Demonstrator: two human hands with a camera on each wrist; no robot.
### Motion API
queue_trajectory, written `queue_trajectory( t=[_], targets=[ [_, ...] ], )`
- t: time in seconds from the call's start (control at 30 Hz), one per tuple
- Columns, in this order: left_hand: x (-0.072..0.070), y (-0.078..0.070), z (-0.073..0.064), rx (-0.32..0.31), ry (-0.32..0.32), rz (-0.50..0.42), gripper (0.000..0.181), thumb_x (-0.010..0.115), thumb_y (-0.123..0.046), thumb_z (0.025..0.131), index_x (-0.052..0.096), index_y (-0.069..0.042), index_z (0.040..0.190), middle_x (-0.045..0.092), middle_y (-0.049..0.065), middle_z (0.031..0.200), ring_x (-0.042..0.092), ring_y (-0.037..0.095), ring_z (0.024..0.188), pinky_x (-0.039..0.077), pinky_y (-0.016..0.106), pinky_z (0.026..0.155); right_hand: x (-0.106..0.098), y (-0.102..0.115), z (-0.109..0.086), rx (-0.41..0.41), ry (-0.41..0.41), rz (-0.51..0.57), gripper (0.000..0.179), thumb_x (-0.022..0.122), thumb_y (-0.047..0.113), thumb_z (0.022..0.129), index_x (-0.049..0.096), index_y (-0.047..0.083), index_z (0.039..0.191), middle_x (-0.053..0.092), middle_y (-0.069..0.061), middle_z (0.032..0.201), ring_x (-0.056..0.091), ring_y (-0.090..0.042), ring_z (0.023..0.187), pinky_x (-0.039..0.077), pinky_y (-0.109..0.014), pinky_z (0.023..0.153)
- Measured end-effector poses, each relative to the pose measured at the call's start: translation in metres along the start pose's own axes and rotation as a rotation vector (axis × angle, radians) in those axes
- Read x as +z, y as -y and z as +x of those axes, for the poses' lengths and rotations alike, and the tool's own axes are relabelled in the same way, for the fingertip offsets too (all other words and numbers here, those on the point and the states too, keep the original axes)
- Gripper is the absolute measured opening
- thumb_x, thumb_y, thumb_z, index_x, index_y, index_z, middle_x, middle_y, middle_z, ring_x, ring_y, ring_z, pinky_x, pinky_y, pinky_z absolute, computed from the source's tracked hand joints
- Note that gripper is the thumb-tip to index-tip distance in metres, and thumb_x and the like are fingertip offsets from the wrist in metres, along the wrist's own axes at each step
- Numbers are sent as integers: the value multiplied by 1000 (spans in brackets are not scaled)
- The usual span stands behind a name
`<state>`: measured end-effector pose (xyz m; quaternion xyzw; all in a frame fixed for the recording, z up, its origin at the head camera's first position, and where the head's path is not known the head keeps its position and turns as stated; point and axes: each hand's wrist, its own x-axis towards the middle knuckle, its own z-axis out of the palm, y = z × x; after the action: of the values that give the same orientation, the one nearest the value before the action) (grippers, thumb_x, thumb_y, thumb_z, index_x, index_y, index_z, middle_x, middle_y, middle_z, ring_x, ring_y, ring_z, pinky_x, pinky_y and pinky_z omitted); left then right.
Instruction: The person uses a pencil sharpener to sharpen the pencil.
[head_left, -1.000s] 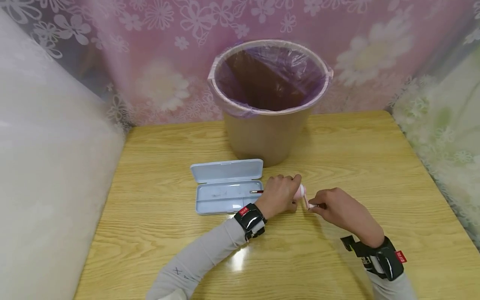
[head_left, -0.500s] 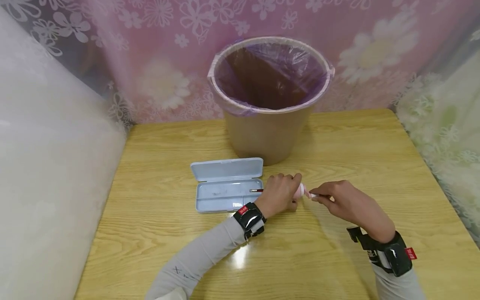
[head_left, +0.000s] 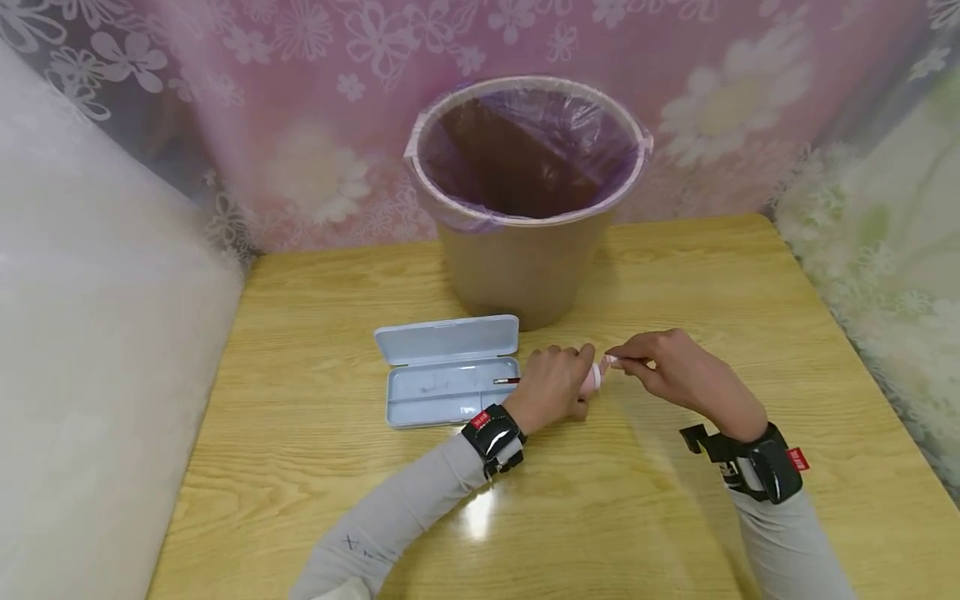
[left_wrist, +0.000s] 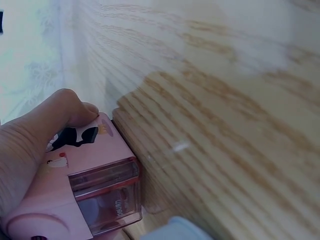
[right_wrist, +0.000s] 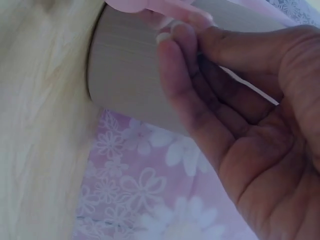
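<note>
A pink crank pencil sharpener (left_wrist: 107,150) with cartoon stickers and a clear shavings drawer sits on the table. My left hand (head_left: 549,385) grips its body, covering most of it in the head view. From the sharpener's left side a dark red pencil (head_left: 506,381) sticks out over the pencil case, metal-tipped end outward. At the right side, my right hand (head_left: 675,371) pinches the knob of the pink crank handle (right_wrist: 175,9) between thumb and fingers. The light blue pencil case (head_left: 431,392) lies with its lid raised, left of my left hand.
Behind the case stands a beige trash bin (head_left: 517,267) with a purple liner. The wooden table (head_left: 300,467) meets a pink floral curtain (head_left: 315,125) at the back. White sheeting (head_left: 97,333) hangs at the left, pale floral cloth (head_left: 885,250) at the right.
My right hand has swung the crank handle upward and away from me, from below the sharpener's end to above it. My left hand keeps its grip on the sharpener.
</note>
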<state>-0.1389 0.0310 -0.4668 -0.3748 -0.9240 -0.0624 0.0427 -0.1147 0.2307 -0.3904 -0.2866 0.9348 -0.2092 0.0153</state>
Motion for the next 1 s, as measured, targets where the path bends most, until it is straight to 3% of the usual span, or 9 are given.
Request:
queue_trajectory(
  t=[0.3,0.43,0.57,0.7,0.8,0.93,1.0],
  targets=[
    [0,-1,2,1,-22,-6,47,82,-39,74,58,-14,106,65,-5,78,61,13,63,47,28,49,5,-19,22,22,30,1,22,67,2,94,77,0,114,72,-4,82,39,-2,56,35,-21,54],
    [0,-2,3,-3,4,-11,55,82,-41,75,58,-14,116,66,-5,82,63,14,67,49,29,51,19,-30,28,64,62,10,22,65,1,95,76,-1,114,75,-8,88,44,-4,58,36,-22,55],
    [2,-2,1,-19,14,3,54,83,-43,74,58,-15,113,67,-6,84,64,13,68,48,28,52,40,-40,29,69,132,25,17,65,2,95,79,2,105,75,-7,87,47,-4,62,39,-22,59],
    [2,-3,0,-10,-2,-4,47,82,-42,73,56,-16,102,66,-6,81,63,13,67,46,28,51,55,-40,15,69,196,77,14,67,4,93,75,10,85,58,6,68,40,-2,59,35,-22,59],
    [1,-2,0,-8,-1,-7,48,83,-43,73,53,-16,99,65,-6,80,62,13,67,47,28,52,59,-32,-1,71,203,122,16,69,8,94,73,14,80,46,12,64,35,1,57,32,-20,57],
    [0,1,0,-8,7,-5,50,85,-44,73,53,-16,100,66,-6,81,62,12,67,47,28,53,57,-14,-18,64,175,119,9,70,10,94,79,10,92,54,12,66,38,5,57,36,-18,57],
    [0,2,-1,-2,6,-8,48,84,-43,74,53,-16,99,66,-6,80,61,12,66,47,28,52,53,-6,-24,44,153,71,11,71,8,93,80,6,99,65,7,72,49,3,59,42,-19,58]
  ],
)
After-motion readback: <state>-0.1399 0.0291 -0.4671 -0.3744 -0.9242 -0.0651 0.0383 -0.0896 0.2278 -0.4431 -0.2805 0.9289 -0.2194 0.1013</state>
